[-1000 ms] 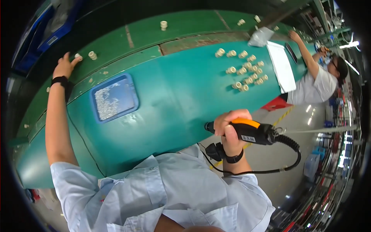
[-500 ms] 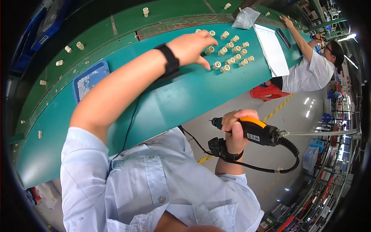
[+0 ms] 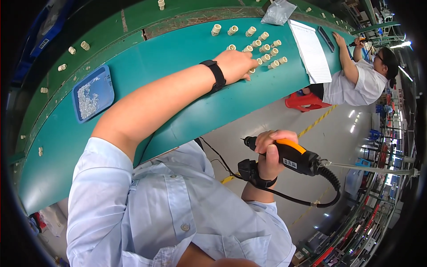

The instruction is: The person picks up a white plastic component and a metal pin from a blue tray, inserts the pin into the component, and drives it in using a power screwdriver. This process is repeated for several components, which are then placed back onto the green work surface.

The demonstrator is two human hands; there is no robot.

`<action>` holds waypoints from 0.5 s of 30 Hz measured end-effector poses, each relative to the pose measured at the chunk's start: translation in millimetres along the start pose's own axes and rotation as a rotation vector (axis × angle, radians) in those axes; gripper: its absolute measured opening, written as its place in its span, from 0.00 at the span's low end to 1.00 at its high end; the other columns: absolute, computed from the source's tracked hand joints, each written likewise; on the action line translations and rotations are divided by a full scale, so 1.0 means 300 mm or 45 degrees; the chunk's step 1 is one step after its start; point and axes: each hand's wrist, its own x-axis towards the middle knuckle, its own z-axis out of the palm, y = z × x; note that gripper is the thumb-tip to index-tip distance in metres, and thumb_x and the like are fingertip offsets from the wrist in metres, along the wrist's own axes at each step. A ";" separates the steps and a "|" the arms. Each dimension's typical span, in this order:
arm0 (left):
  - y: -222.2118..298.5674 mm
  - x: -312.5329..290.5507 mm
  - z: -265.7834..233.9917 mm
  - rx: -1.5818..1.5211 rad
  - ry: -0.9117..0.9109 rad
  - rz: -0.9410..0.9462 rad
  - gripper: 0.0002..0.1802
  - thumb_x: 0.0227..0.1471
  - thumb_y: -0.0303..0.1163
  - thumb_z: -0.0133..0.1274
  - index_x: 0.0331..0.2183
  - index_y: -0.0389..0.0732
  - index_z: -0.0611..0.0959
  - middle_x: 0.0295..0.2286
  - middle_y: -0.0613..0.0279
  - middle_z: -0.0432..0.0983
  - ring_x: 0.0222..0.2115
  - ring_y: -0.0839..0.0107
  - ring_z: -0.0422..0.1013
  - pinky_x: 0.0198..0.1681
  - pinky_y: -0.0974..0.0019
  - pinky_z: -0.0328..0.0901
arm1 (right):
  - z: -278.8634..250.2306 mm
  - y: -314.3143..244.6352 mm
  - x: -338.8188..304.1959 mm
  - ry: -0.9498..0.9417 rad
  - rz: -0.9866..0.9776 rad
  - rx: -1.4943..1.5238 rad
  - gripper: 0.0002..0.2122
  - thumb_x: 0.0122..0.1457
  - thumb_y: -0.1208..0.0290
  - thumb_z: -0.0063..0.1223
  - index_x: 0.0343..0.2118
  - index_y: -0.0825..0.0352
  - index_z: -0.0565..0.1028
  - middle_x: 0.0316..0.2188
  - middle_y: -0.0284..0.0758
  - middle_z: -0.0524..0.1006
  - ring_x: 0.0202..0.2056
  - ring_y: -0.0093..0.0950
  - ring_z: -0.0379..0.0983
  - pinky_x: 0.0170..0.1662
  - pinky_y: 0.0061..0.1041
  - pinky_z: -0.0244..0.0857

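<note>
My right hand grips a black electric screwdriver with an orange strip, held off the table's near edge, its tip pointing left. A cable runs from its rear. Over the green tabletop, my left hand reaches into a group of small cream cylindrical fittings. Its fingers and thumb close around one cream fitting, mostly hidden by the fingers. Several fittings stand in loose rows beyond and to the right of this hand. Black bands circle both wrists.
A blue tray of small clear pieces lies left. Toward the right are a clear plastic bag, lined paper and a dark phone-like slab. More fittings stand on the far green ledge. A co-worker sits at right by a red stool.
My left hand has moved right and nearer, and its spread fingers have closed around a fitting. My right hand still holds the screwdriver in nearly the same place. The whole view has shifted slightly.
</note>
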 end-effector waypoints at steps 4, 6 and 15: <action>-0.024 0.008 0.032 -0.129 0.095 0.005 0.21 0.41 0.36 0.59 0.40 0.43 0.76 0.31 0.56 0.71 0.33 0.56 0.70 0.35 0.56 0.65 | 0.014 -0.014 -0.004 0.026 0.005 -0.100 0.15 0.53 0.64 0.54 0.34 0.67 0.62 0.13 0.29 0.64 0.14 0.21 0.61 0.22 0.21 0.58; -0.031 0.006 0.036 -0.158 0.098 -0.006 0.18 0.40 0.34 0.60 0.37 0.42 0.77 0.32 0.57 0.72 0.33 0.56 0.70 0.35 0.56 0.65 | 0.022 -0.018 -0.006 0.020 -0.007 -0.103 0.15 0.53 0.64 0.54 0.34 0.67 0.62 0.13 0.29 0.64 0.14 0.21 0.61 0.21 0.21 0.58; 0.056 -0.354 -0.125 -0.322 0.213 -0.072 0.12 0.39 0.30 0.58 0.30 0.40 0.77 0.28 0.55 0.70 0.31 0.53 0.70 0.33 0.55 0.65 | 0.096 -0.038 0.036 -0.045 0.010 0.071 0.12 0.50 0.71 0.52 0.33 0.68 0.63 0.13 0.30 0.64 0.14 0.22 0.61 0.21 0.22 0.60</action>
